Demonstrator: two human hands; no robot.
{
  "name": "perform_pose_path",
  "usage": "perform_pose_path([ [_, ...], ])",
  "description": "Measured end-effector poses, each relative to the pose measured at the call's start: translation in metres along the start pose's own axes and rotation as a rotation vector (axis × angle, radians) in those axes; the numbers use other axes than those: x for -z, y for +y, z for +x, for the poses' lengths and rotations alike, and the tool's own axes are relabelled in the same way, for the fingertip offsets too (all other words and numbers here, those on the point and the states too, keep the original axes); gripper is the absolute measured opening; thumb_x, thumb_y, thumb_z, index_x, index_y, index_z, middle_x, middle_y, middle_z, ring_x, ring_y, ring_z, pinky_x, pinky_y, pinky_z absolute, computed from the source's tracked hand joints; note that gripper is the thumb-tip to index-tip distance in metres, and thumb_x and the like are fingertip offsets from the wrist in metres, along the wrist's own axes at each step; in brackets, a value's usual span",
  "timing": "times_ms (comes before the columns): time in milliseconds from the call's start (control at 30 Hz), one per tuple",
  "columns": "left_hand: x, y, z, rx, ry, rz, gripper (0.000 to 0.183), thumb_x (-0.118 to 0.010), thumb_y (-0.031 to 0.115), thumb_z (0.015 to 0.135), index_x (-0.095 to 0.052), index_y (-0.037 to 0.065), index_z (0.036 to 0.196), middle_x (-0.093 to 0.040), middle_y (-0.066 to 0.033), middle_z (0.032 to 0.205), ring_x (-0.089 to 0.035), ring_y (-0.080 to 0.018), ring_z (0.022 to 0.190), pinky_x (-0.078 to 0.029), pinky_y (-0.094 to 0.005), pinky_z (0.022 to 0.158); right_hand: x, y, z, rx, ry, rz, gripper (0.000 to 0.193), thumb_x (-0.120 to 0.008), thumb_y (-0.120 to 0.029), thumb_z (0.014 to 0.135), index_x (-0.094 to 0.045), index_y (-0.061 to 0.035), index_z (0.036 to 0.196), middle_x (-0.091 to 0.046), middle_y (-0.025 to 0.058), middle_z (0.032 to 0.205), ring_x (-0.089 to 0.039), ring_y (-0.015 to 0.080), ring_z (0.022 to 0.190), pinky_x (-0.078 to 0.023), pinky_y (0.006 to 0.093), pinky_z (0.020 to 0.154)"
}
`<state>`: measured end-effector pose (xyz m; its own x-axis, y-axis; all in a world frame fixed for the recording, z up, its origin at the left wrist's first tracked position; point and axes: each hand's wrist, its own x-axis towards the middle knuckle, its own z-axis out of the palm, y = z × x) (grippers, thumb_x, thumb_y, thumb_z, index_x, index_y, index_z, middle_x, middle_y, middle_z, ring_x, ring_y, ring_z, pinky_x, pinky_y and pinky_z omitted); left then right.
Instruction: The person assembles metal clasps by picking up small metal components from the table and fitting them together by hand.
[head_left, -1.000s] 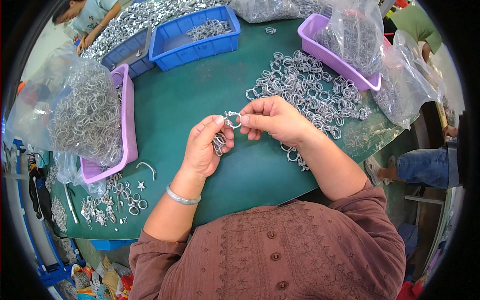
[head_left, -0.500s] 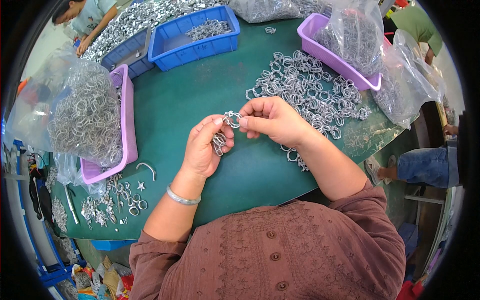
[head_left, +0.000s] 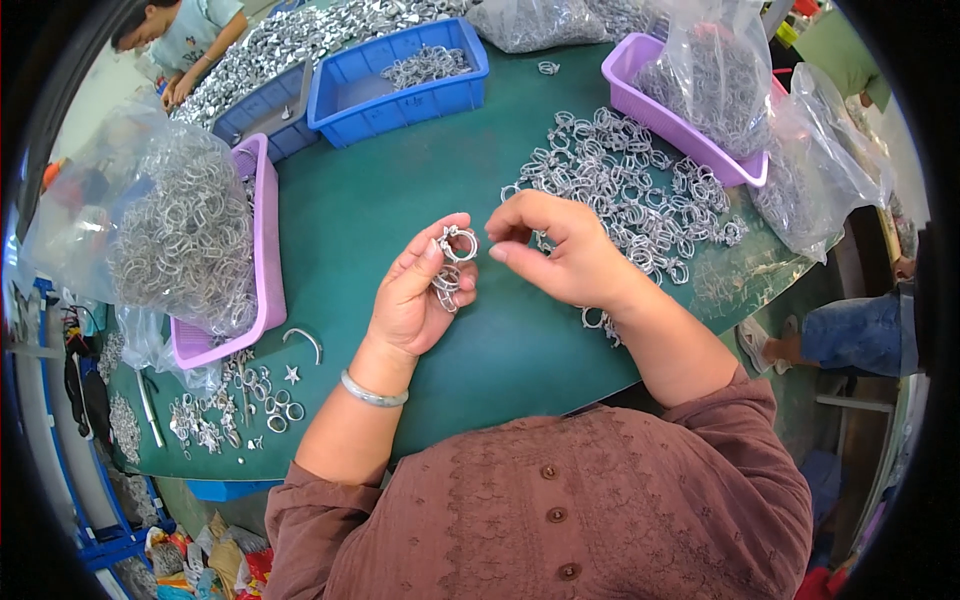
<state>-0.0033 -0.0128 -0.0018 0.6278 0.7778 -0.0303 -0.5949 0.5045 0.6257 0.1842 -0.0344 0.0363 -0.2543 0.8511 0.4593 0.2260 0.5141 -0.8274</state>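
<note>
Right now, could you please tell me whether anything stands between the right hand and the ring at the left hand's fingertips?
Nothing visible does: only a narrow gap over the green table separates the right hand from the grey ring. The loose pile lies beyond the right hand, outside that gap.

no lettering, label, number or sign can be read; the dark print (head_left: 197, 47) on a pale blue t-shirt (head_left: 192, 24) at upper left is too small to decipher.
</note>
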Motion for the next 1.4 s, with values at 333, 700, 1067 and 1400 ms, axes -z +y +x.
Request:
perform_pose_path([
  [333,0.002,0.004,0.002,0.033,-0.167,-0.167,0.035,-0.05,0.021,0.085,-0.046,0.004,0.115,-0.048,-0.0097,0.1,-0.047,-0.0164,0.071,-0.04,-0.0249,0.056,0.017,0.005,0.003,-0.211,0.138,0.045,0.009,-0.058,-0.008,0.078,-0.057,-0.0006,0.084,-0.058,0.0024,0.071,-0.051,0.0071,0.064,-0.043,0.0219,0.057],
  [700,-0.011,0.008,-0.007,0.063,-0.108,-0.292,0.029,-0.045,0.021,0.088,-0.047,0.002,0.11,-0.048,-0.0086,0.094,-0.045,-0.0165,0.072,-0.039,-0.0251,0.057,0.021,0.008,0.003,-0.164,0.124,0.037,0.008,-0.057,-0.007,0.079,-0.057,-0.0003,0.084,-0.052,-0.0028,0.068,-0.043,0.0029,0.059,-0.037,0.0193,0.053],
  [1067,-0.038,0.036,-0.028,0.038,-0.061,-0.219,0.036,-0.043,0.024,0.089,-0.044,0.002,0.118,-0.051,-0.0159,0.112,-0.053,-0.024,0.086,-0.047,-0.0283,0.061,0.014,0.013,0.007,-0.013,0.143,-0.07,0.009,-0.058,-0.009,0.076,-0.057,-0.0007,0.079,-0.057,0.0078,0.065,-0.053,0.0127,0.057,-0.043,0.0264,0.054],
  [1400,-0.151,0.184,-0.039,-0.484,0.213,0.92,0.026,-0.052,0.017,0.085,-0.049,0.004,0.108,-0.059,-0.0083,0.088,-0.055,-0.0128,0.068,-0.043,-0.0205,0.051,0.019,0.004,-0.004,-0.059,0.101,-0.119,0.008,-0.056,-0.007,0.076,-0.057,-0.0003,0.079,-0.057,0.0108,0.07,-0.056,0.0182,0.063,-0.044,0.0284,0.058],
])
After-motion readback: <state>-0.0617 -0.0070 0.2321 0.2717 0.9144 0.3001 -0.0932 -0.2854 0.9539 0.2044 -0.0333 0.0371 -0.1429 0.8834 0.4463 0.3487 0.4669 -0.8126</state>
